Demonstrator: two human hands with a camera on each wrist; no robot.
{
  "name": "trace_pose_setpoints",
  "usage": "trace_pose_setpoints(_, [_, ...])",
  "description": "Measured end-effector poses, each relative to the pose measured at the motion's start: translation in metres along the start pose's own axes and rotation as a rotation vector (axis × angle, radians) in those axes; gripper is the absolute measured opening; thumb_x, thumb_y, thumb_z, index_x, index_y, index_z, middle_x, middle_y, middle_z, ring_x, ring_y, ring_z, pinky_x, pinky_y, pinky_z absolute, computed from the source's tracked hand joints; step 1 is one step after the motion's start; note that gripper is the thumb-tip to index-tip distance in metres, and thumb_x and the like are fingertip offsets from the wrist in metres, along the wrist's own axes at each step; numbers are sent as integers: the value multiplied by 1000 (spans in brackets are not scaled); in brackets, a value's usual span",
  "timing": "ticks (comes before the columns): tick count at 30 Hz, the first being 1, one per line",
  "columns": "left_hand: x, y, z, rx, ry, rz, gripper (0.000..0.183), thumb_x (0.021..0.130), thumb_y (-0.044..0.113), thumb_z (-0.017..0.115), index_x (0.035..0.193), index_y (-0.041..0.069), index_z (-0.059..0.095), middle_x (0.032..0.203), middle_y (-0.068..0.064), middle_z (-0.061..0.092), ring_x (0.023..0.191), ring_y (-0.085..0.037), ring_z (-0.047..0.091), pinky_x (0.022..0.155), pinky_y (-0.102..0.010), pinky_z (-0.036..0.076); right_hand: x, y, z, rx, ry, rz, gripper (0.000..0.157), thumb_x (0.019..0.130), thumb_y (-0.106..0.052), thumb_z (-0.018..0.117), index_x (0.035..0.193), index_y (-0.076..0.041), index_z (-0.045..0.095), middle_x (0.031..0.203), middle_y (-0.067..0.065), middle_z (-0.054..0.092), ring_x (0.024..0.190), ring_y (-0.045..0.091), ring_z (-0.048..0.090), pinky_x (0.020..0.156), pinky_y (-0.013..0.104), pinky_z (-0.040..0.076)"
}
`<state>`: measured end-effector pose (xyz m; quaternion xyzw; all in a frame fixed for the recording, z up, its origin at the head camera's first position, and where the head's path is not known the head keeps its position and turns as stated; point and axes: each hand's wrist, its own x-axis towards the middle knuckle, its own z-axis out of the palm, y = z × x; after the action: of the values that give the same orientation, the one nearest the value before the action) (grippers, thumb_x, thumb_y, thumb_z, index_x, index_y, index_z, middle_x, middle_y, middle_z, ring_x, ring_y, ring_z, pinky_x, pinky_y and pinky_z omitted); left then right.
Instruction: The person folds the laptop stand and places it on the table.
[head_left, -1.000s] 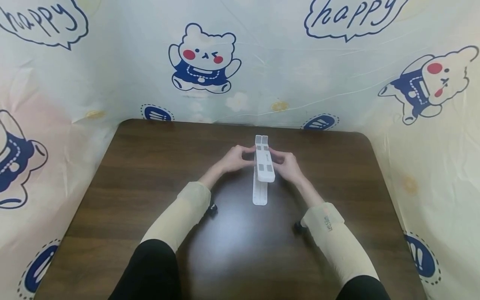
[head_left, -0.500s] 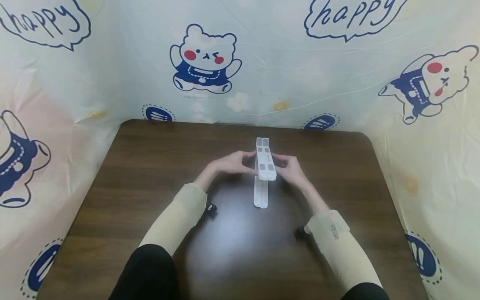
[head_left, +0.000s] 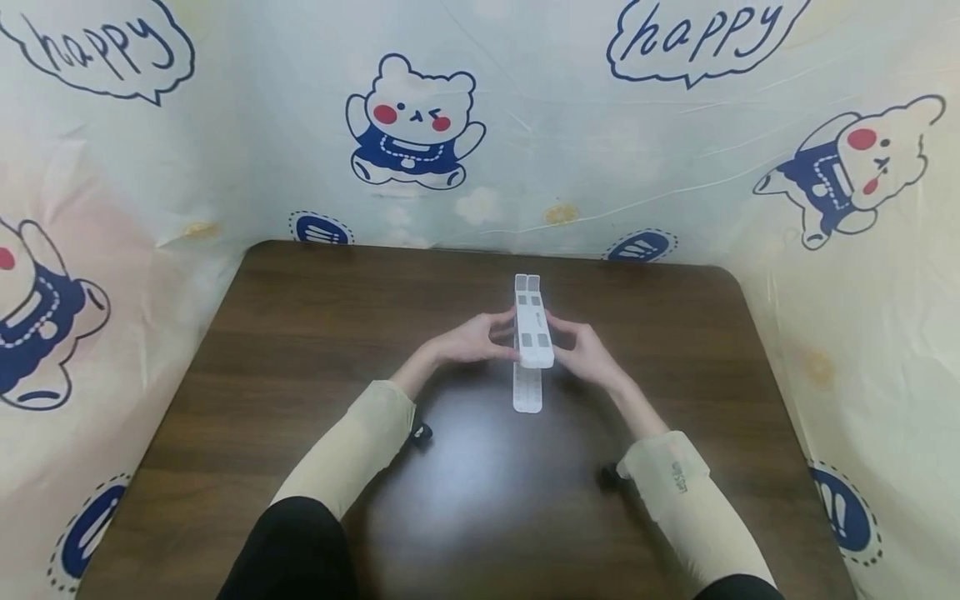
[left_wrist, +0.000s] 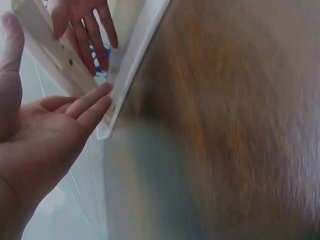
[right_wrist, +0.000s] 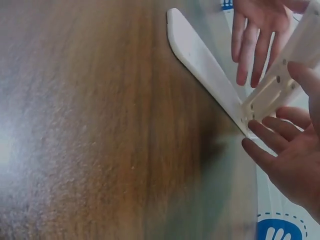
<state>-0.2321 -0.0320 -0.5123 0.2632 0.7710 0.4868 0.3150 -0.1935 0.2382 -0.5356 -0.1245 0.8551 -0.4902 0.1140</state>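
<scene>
A white folding laptop stand (head_left: 534,321) stands on the table, its upper arm raised in a V over its base (head_left: 527,396). Grey pads show on the arm's top. My left hand (head_left: 474,337) holds the stand's left side, thumb toward the arm's front and fingers toward the hinge. On the other side my right hand (head_left: 585,352) holds it with thumb and fingers spread likewise. In the left wrist view, fingers of the left hand (left_wrist: 50,130) lie by the hinge end. The right wrist view shows the right hand (right_wrist: 290,145) at the arm (right_wrist: 280,75) near the hinge.
The brown wooden table (head_left: 300,333) has rounded far corners. A pale printed cloth (head_left: 562,150) with bear drawings hangs behind it and along both sides. Small black devices sit under both wrists, one at the left cuff (head_left: 422,435).
Both hands have shifted toward the person along the stand's sides. The stand has moved slightly to the right in view, and its raised arm's front end now looks a little closer to the base.
</scene>
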Motion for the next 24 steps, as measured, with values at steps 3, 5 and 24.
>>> trace_pose_setpoints(3, [3, 0, 5, -171, -54, 3, 100, 103, 9, 76, 175, -1, 8, 181, -23, 24, 161, -41, 44, 133, -50, 40, 9, 34, 4, -5, 27, -48, 67, 101, -29, 81, 160, -8, 56, 164, 18, 56, 158, 40, 49, 135, 60, 36])
trace_pose_setpoints(5, [4, 2, 8, -231, -58, 9, 100, 102, 6, 75, 175, -1, 7, 180, -25, 27, 161, -42, 43, 134, -51, 39, 20, 65, 7, -5, 48, -69, 68, 100, -30, 83, 160, -11, 57, 163, 16, 58, 157, 38, 51, 134, 57, 38])
trace_pose_setpoints(24, [3, -11, 16, -1, 123, -17, 105, 93, 25, 89, 173, -1, 26, 181, -23, 27, 171, -39, 25, 141, -52, 25, -12, -8, -9, 148, -309, 26, 120, 92, -6, 86, 178, -12, 3, 187, 16, 5, 174, 43, 9, 139, 70, 14])
